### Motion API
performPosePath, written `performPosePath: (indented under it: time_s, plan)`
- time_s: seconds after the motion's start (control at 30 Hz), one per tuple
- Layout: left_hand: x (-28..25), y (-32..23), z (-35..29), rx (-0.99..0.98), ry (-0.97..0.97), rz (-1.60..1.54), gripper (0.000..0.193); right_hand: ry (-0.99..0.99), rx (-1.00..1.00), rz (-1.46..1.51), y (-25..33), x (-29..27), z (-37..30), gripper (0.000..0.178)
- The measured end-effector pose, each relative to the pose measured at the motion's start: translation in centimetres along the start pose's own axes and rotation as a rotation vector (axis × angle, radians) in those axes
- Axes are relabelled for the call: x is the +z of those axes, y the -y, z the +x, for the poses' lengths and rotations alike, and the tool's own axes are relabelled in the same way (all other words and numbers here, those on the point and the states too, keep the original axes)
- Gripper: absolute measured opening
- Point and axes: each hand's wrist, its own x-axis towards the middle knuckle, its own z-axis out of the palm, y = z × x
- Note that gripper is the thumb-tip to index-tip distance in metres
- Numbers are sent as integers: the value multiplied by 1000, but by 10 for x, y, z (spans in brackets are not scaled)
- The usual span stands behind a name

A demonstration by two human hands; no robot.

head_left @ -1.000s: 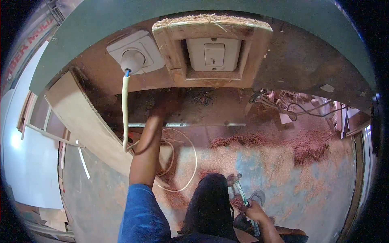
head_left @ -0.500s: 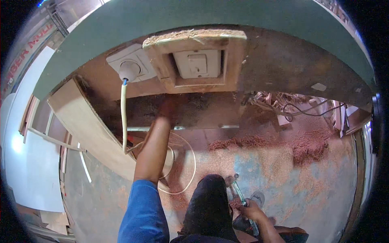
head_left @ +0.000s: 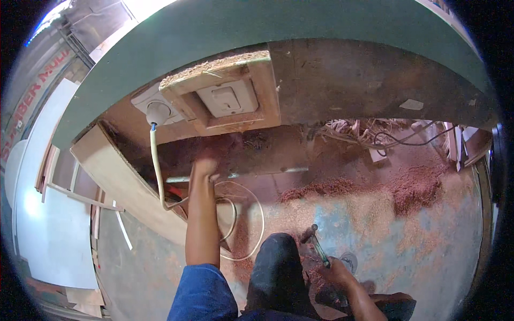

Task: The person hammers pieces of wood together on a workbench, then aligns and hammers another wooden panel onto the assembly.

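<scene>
My left hand (head_left: pixel 208 163) reaches forward under the overhanging bench, below a white switch in a wooden frame. Its fingers are lost in shadow and blur, so I cannot tell what they touch. At the lower right, beside my knee, my right hand (head_left: pixel 338 272) is closed round the handle of a hammer (head_left: pixel 320 252). The dark hammer head points up and away from me. Left of the switch (head_left: pixel 227 100), a white plug (head_left: pixel 159 112) sits in a wall-type socket, and its pale cable (head_left: pixel 156 160) hangs down past my left forearm.
A green-edged bench top (head_left: pixel 214 32) arches across the upper view. Reddish sawdust (head_left: pixel 415 190) lies heaped on the floor, with wood scraps (head_left: pixel 348 128) and a dark cable behind. A plywood panel (head_left: pixel 128 176) slants down at left, near white boards (head_left: pixel 53 224).
My left hand has drawn back slightly from under the bench, showing more of the wrist. The right hand now hides more of the hammer's handle. The view has shifted, moving the switch leftward.
</scene>
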Motion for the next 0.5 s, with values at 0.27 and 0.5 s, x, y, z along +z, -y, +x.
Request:
performPosePath:
  time_s: [0.27,0.5]
  plan:
    - [29,3,-66,-314,111,244,20,183,236,234,8,-14,30,35]
    - [130,-18,-173,-748,286,52,20,360,358,416,95,-73,13,40]
